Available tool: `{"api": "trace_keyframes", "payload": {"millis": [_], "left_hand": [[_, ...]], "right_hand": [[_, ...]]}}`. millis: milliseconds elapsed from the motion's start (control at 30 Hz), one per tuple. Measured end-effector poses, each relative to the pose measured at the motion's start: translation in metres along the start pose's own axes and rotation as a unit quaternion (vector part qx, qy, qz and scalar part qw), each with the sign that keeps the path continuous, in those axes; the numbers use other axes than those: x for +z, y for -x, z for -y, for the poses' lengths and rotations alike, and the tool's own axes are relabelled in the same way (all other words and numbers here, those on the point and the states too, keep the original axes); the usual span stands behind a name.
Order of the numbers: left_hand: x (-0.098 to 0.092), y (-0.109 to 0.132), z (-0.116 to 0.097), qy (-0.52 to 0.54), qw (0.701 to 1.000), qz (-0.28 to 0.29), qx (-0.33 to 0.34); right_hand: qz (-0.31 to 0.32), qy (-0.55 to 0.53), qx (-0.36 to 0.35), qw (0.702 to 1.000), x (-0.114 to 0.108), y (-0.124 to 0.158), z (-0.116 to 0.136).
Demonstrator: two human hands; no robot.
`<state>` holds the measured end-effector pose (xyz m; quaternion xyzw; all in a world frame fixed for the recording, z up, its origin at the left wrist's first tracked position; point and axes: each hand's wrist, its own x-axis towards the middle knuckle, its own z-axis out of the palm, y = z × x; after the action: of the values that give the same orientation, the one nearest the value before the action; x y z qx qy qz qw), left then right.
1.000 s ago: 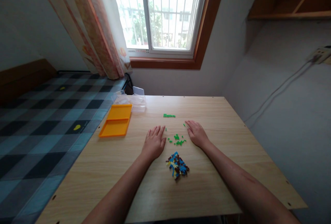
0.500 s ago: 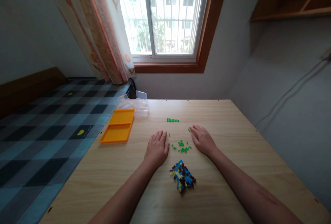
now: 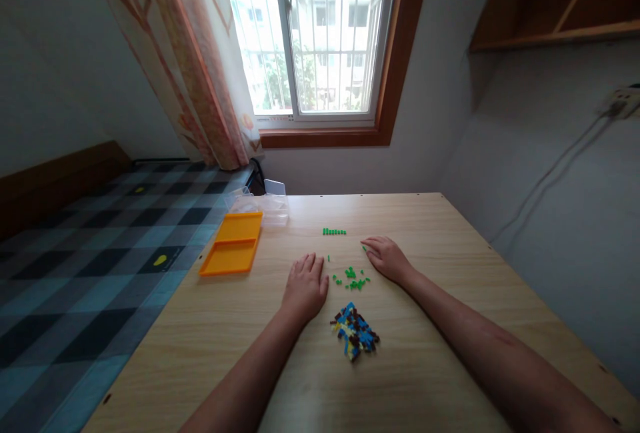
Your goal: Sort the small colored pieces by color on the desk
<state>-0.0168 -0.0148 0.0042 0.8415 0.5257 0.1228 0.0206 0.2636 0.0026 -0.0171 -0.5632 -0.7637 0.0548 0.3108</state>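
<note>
My left hand [image 3: 305,285] lies flat and open on the wooden table [image 3: 425,353], just left of several loose green beads [image 3: 353,279]. My right hand [image 3: 386,257] rests palm down on the other side of them, its fingertips beside a single green bead [image 3: 364,247]. A short row of green beads [image 3: 334,231] lies farther back. Near me, between my forearms, sits a pile of blue, brown and yellow beads [image 3: 355,333]. Neither hand holds anything.
An orange tray [image 3: 232,252] lies at the table's left edge, with a clear plastic box [image 3: 263,205] behind it. A bed with a checked cover [image 3: 100,266] stands left of the table. A window and curtain are behind, a wall at right.
The view has shifted slightly. My right hand has slid a little toward the far side, its fingers now drawn closer together near the single green bead. My left hand has stayed put.
</note>
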Motion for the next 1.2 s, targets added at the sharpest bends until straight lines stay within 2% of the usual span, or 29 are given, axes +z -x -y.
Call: {"api": "trace_keyframes", "payload": {"millis": [333,733,1200], "left_hand": [[-0.002,0.003,0.001,0.002,1.0,-0.004,0.008],[0.004,-0.005,0.009,0.027,0.998,-0.052,0.026],[0.007,-0.032,0.01,0.039,0.996,-0.067,0.035]], "right_hand": [[-0.011,-0.007,-0.005,1.0,0.004,-0.005,-0.006],[-0.014,0.042,-0.025,0.999,0.002,-0.008,0.006],[-0.063,0.093,0.061,0.992,0.023,-0.037,0.006]]}}
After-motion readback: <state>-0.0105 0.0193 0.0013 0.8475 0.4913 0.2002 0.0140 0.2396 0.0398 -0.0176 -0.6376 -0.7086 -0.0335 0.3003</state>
